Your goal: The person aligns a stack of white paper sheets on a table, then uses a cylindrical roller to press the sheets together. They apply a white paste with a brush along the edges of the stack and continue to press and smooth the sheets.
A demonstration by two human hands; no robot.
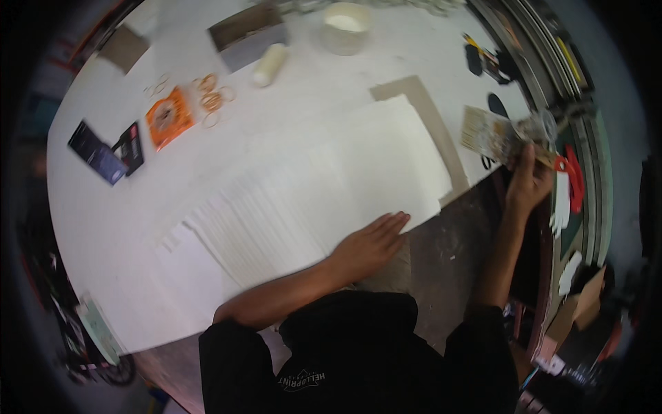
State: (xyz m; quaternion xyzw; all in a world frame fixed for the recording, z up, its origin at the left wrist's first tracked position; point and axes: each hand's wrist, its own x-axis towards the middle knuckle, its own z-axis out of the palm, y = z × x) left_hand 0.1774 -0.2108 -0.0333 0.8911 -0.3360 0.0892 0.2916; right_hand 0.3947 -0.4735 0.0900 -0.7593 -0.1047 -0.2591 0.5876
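Observation:
My left hand (372, 243) lies flat with its fingers stretched out on the near edge of fanned white paper sheets (296, 196). The sheets overlap in a long row across the table, and a grey-brown board (441, 148) shows under their right end. At the table's right edge, my right hand (529, 185) is closed beside a clear plastic tub (540, 127) and a crumpled clear plastic piece (498, 140). What its fingers hold is blurred; something tan shows at the fingertips.
On the white table (131, 276) are a phone (98, 153), an orange packet (169, 117), loose rubber bands (210, 93), a grey box (248, 38), a cream-coloured roll (270, 65) and a whitish tub (345, 29). Red-handled scissors (574, 181) hang at the right, above an open cardboard box (576, 310).

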